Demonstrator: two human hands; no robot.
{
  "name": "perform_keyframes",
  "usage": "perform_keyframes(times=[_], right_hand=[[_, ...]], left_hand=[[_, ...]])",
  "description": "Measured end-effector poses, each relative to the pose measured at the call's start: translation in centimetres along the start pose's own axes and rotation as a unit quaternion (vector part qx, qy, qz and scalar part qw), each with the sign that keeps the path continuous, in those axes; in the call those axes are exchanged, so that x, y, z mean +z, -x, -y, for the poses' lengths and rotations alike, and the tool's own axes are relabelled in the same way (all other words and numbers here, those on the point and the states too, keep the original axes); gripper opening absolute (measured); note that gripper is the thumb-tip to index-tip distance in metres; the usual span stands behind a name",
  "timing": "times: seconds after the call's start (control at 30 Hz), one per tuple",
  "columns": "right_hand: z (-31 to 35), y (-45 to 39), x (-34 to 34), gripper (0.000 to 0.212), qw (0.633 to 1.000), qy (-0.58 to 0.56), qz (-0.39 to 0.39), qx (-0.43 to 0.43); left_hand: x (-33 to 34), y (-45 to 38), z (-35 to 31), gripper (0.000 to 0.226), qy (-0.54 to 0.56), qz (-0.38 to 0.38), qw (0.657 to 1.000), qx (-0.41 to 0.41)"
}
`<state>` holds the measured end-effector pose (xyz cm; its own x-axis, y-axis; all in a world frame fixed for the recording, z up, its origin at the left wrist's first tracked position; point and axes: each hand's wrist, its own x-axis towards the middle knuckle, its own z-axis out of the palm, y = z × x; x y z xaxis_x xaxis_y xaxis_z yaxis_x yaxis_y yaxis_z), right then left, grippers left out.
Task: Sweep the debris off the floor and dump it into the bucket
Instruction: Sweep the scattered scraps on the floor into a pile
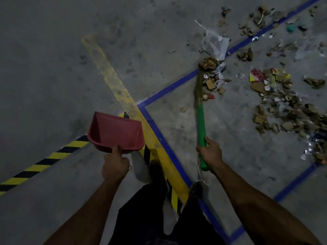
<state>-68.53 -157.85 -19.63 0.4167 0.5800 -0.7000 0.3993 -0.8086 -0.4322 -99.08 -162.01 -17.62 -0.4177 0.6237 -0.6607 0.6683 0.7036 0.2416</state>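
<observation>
two hands are busy here. the left hand [115,163] holds a red dustpan [115,132] by its back edge, with the thumb on top and the other fingers curled under it. the dustpan is up off the floor [53,68], and nothing shows inside it. the right hand [210,152] is wrapped tight round the green handle of a broom [200,119]. the broom points away from the person, and its brown bristle end is blurred and sits right at the near edge of the debris [276,96].

the debris is spread over the grey floor at the upper right. it is bits of brown card, scraps of paper, a clear plastic bag [215,42] and a yellow and red wrapper [258,75]. blue tape lines [159,137] run under the mess. a yellow line [109,75] and a black and yellow striped tape [44,161] cross the floor near the person's dark shoes [157,171].
</observation>
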Motion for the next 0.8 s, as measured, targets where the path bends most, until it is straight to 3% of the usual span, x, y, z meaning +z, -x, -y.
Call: perform_keyframes(times=[0.13,0.27,0.43,0.6,0.8], right_hand=[[-1.6,3.0,-0.3,0.070,0.997,0.052,0.011,-0.051],[-3.6,6.3,1.1,0.070,0.989,0.084,0.100,-0.071],[-6.1,8.1,2.4,0.068,0.944,0.237,0.172,-0.152],[-8.7,7.2,0.9,0.068,0.908,0.331,0.229,-0.117],[-10.0,3.7,-3.5,0.065,0.952,0.269,0.146,-0.029]], left_hand=[[-0.4,0.4,-0.5,0.050,0.003,0.002,1.000,-0.005],[-0.6,0.4,-0.8,0.050,-0.003,-0.002,1.000,-0.001],[-0.4,0.2,-0.9,0.050,-0.022,-0.004,1.000,-0.013],[0.0,0.3,-0.9,0.048,-0.035,0.008,0.999,-0.006],[0.5,0.6,-1.4,0.045,-0.031,0.010,0.999,0.009]])
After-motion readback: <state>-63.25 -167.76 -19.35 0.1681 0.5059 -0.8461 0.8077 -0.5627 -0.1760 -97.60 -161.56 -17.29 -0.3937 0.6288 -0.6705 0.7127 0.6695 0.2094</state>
